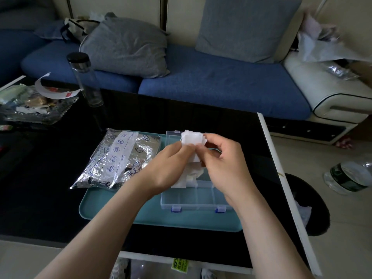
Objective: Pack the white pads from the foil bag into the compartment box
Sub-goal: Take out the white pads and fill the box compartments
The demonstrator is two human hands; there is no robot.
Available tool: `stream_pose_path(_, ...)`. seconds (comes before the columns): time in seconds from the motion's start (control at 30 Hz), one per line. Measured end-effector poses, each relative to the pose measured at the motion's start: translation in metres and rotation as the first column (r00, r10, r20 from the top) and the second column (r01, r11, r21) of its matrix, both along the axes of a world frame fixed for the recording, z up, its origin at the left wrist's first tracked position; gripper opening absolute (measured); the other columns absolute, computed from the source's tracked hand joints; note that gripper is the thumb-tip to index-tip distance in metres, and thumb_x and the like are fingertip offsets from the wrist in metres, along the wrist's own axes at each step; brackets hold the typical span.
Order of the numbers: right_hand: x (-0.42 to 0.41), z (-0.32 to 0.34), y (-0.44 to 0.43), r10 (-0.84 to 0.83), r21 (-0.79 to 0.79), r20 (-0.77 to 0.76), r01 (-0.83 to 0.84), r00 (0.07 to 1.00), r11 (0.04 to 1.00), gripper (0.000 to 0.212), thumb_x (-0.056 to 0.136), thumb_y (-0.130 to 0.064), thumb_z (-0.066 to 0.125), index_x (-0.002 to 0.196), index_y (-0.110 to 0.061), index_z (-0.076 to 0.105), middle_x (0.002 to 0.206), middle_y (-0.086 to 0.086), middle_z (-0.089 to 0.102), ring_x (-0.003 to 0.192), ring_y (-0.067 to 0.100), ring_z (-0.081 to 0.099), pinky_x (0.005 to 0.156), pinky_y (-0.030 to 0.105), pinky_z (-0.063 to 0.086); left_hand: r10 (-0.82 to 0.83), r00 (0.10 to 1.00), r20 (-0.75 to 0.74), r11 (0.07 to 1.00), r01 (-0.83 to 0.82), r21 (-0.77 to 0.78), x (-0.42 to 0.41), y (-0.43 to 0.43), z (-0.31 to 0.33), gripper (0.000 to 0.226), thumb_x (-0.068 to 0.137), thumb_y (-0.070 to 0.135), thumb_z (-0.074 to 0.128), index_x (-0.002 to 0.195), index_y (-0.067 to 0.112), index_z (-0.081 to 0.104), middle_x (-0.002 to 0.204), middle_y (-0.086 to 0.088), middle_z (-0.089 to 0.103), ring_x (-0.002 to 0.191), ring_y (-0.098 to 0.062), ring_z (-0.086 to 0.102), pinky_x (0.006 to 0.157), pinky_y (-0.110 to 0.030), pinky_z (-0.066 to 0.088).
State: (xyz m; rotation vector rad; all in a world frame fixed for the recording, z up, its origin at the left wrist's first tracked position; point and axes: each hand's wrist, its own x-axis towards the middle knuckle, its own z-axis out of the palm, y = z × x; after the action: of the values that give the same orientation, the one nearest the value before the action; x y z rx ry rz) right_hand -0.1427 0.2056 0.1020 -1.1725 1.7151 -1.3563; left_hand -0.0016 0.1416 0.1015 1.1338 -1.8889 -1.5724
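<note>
The left hand point(171, 164) and the right hand point(223, 164) pinch a bunch of white pads point(193, 137) with curled fingers point(182, 148). Just under the fingers, the clear box point(198, 199) sits open on a green mat point(120, 210). The foil bag point(118, 158) lies left of the fingers on the counter point(181, 117).

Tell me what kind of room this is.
Probably a home living room: a blue sofa with grey cushions sits behind a glossy black coffee table, and a clear bottle stands on that table.
</note>
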Motion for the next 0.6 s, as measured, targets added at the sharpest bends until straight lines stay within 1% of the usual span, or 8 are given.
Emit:
stream_pose_path(0.03,-0.001,-0.001,0.0,-0.007,-0.007,-0.009,0.007,1.0,1.0,0.022,0.105,-0.016,0.065,0.121,-0.024,0.078,0.097,-0.007,0.08,0.081,0.004,0.073,0.068,0.02,0.057,-0.001,1.0,0.004,1.0,0.001,-0.018,-0.001,-0.001,0.0,0.041,0.1,0.049,0.044,0.108,0.02,0.072,0.11,0.005,0.075,0.11,-0.017,0.068,0.104,-0.045,0.05)
stream_pose_path(0.13,-0.003,-0.009,-0.002,-0.014,-0.023,-0.159,0.01,0.987,1.0,0.023,0.108,-0.016,0.059,0.122,-0.022,0.077,0.095,-0.012,0.077,0.087,0.005,0.072,0.075,0.026,0.059,0.005,0.998,0.058,0.996,0.0,-0.086,-0.003,0.001,-0.001,0.026,0.104,0.027,0.044,0.094,0.013,0.064,0.091,0.004,0.064,0.087,-0.019,0.057,0.077,-0.038,0.045)
stream_pose_path(0.23,0.0,-0.014,-0.006,-0.024,0.027,-0.227,0.031,0.974,0.999,0.028,0.112,-0.02,0.05,0.128,-0.021,0.073,0.072,-0.026,0.057,0.065,-0.005,0.052,0.065,0.015,0.038,0.013,0.99,0.141,0.986,0.01,-0.164,-0.005,0.002,-0.004,0.027,0.105,0.019,0.045,0.079,0.014,0.049,0.082,0.001,0.051,0.081,-0.021,0.045,0.069,-0.034,0.036)
stream_pose_path(0.3,0.001,-0.015,-0.008,-0.017,0.055,-0.209,0.029,0.978,0.998,0.033,0.112,-0.019,0.047,0.132,-0.026,0.072,0.073,-0.025,0.048,0.065,-0.005,0.043,0.065,0.015,0.033,-0.002,0.979,0.204,0.974,0.047,-0.22,-0.006,0.003,-0.004,0.032,0.107,0.017,0.044,0.076,0.015,0.04,0.084,0.0,0.046,0.082,-0.021,0.041,0.068,-0.029,0.032)
stream_pose_path(0.4,0.001,-0.014,-0.006,0.008,0.063,-0.219,0.006,0.976,0.998,0.026,0.109,-0.013,0.048,0.098,-0.016,0.072,0.063,-0.014,0.05,0.055,0.002,0.041,0.055,0.018,0.033,-0.028,0.973,0.228,0.959,0.09,-0.268,-0.005,0.004,-0.006,0.032,0.108,0.017,0.045,0.077,0.014,0.037,0.088,-0.001,0.045,0.086,-0.02,0.04,0.071,-0.033,0.026)
stream_pose_path(0.5,-0.004,-0.009,-0.002,-0.081,0.037,-0.165,0.088,0.983,0.995,0.028,0.107,-0.012,0.05,0.085,-0.012,0.066,0.062,-0.01,0.052,0.051,0.003,0.041,0.05,0.02,0.034,0.006,0.979,0.204,0.963,0.05,-0.265,0.0,-0.001,-0.009,0.016,0.101,0.027,0.05,0.091,0.015,0.054,0.096,0.001,0.056,0.093,-0.016,0.051,0.077,-0.031,0.035)
stream_pose_path(0.53,-0.008,-0.008,-0.002,-0.154,0.02,-0.126,0.158,0.98,0.987,0.029,0.105,-0.012,0.05,0.081,-0.015,0.065,0.062,-0.01,0.054,0.051,0.002,0.043,0.049,0.019,0.035,0.037,0.98,0.197,0.961,0.019,-0.277,0.002,-0.004,-0.009,0.011,0.1,0.026,0.052,0.099,0.018,0.06,0.095,0.004,0.059,0.088,-0.008,0.055,0.074,-0.026,0.038)
stream_pose_path(0.6,-0.018,-0.009,0.0,-0.292,0.022,-0.057,0.294,0.955,0.956,0.035,0.101,-0.009,0.05,0.068,-0.02,0.053,0.054,-0.016,0.049,0.047,0.0,0.04,0.046,0.016,0.032,0.142,0.976,0.165,0.948,-0.086,-0.307,0.005,-0.009,-0.011,0.015,0.097,0.015,0.057,0.103,0.023,0.068,0.078,0.004,0.062,0.057,0.0,0.054,0.052,-0.014,0.036)
